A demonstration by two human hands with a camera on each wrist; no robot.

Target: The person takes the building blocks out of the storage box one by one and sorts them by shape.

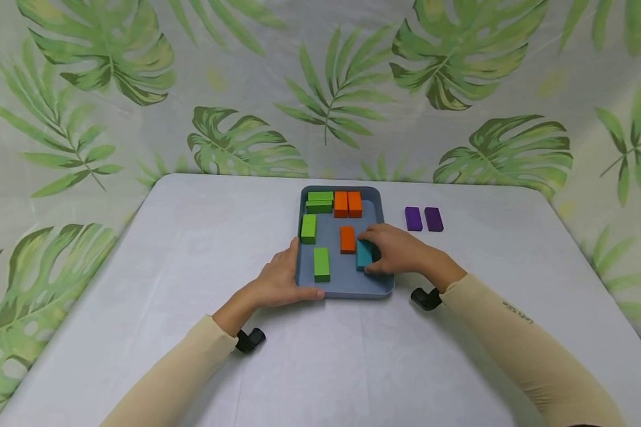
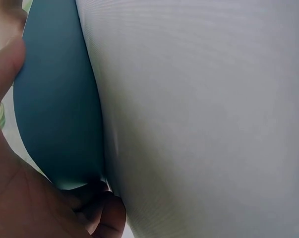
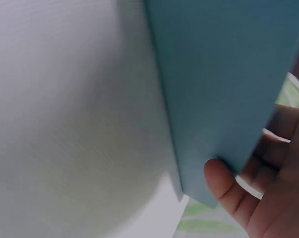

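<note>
A blue-grey tray (image 1: 347, 287) lies on the table with several coloured blocks in it. At its front left corner, my left hand (image 1: 280, 279) grips the tray, thumb along the front wall and fingers against the left side. My right hand (image 1: 403, 249) reaches over the right rim and pinches a teal block (image 1: 362, 256) between thumb and fingers. Just left of that block sits an orange block (image 1: 347, 239). In the left wrist view, the tray's outer wall (image 2: 60, 94) fills the space beside the hand. The right wrist view hides the teal block behind the tray wall (image 3: 223, 74).
Two orange blocks (image 1: 348, 204) and two stacked green blocks (image 1: 319, 201) line the tray's back. Single green blocks stand at its left side (image 1: 308, 229) and near the front (image 1: 321, 264). Right of the tray, two purple blocks (image 1: 424, 219) lie on the white-covered table (image 1: 192, 237).
</note>
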